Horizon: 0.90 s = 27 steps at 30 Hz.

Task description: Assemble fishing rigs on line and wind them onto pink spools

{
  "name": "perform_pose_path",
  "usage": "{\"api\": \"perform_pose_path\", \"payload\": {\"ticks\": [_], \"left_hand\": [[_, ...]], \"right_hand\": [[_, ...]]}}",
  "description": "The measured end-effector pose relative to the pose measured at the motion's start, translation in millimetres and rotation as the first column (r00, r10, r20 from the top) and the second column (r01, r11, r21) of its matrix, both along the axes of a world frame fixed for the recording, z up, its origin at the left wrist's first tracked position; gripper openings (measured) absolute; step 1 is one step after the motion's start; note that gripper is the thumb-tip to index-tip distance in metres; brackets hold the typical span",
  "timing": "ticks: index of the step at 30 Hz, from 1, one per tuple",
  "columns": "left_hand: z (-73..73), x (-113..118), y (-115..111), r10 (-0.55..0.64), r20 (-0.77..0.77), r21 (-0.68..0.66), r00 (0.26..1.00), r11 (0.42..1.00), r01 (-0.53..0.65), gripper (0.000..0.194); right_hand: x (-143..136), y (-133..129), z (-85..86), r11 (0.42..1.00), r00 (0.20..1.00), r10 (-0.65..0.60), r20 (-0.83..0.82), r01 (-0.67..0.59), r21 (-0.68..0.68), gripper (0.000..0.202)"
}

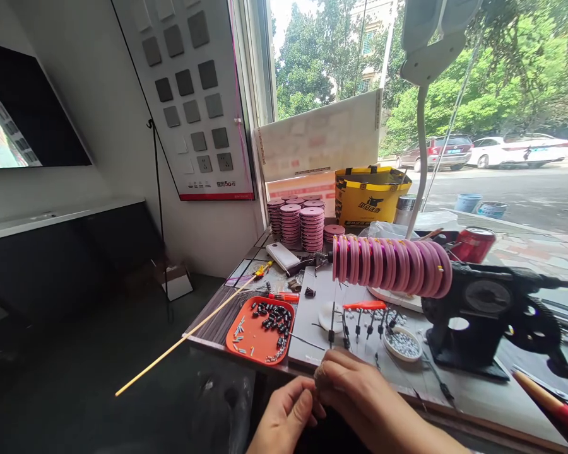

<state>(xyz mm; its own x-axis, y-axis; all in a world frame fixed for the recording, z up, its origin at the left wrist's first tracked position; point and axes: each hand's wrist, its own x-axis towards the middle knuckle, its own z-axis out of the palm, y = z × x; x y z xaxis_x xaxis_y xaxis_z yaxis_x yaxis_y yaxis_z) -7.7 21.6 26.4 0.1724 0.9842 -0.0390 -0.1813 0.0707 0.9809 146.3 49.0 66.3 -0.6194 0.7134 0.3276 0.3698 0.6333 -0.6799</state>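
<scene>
My left hand (291, 410) and my right hand (353, 388) meet at the table's front edge, fingertips pinched together. What they hold is too small to make out. Just above them a thin line with a black piece (331, 337) hangs from the row of pink spools (390, 265), which sits on a black hand-cranked winder (485, 302). Beside that line, several more black pieces on lines lie over the board. An orange tray (260, 353) with black and silver parts is left of my hands. A round white dish (402, 343) of small grey beads stands to the right.
A long wooden stick (170, 345) juts over the table's left edge. Behind are stacked pink spools (312, 228), a white box (283, 257) and a yellow bag (372, 198). A red can (473, 244) stands behind the winder; scissors (549, 394) lie at the right.
</scene>
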Motion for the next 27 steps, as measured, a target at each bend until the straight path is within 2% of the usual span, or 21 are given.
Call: {"api": "perform_pose_path", "payload": {"ticks": [9,16,18,21,23,24,26,27], "left_hand": [[-1.3,7.5,1.1,-0.037,0.063,-0.05,0.997,0.998,0.04,0.039],[-3.0,9.4,-3.0,0.089,-0.043,0.02,0.995,0.996,-0.088,0.038],[-5.5,12.9,-3.5,0.131,0.029,0.014,0.991,0.991,-0.131,0.037],[-11.6,20.6,-2.8,0.182,0.253,-0.105,0.95,0.981,-0.16,0.032],[-15.7,26.1,-2.0,0.212,0.382,-0.197,0.899,0.97,-0.145,0.029],[-17.1,28.5,-1.8,0.225,0.424,-0.229,0.877,0.964,-0.136,0.028],[-18.5,32.3,-2.1,0.249,0.475,-0.277,0.844,0.953,-0.125,0.028],[-18.4,33.6,-2.7,0.261,0.487,-0.296,0.833,0.947,-0.123,0.028]], "right_hand": [[2.2,-0.4,-3.5,0.998,0.998,0.031,0.054,-0.034,0.06,0.029],[1.8,0.3,-5.0,0.995,0.995,0.012,0.095,-0.021,0.094,0.024],[4.2,-0.3,-5.1,0.996,0.998,-0.005,0.061,-0.001,0.087,0.022],[10.6,-3.3,-10.1,0.99,0.994,-0.097,-0.057,0.102,0.097,0.012],[14.5,-6.7,-18.0,0.97,0.961,-0.228,-0.156,0.238,0.047,0.022],[15.5,-8.6,-23.0,0.958,0.939,-0.284,-0.195,0.287,-0.013,0.021],[15.2,-12.3,-33.7,0.931,0.899,-0.354,-0.258,0.312,-0.192,0.012],[13.7,-13.9,-38.8,0.911,0.882,-0.372,-0.288,0.289,-0.293,0.014]]}}
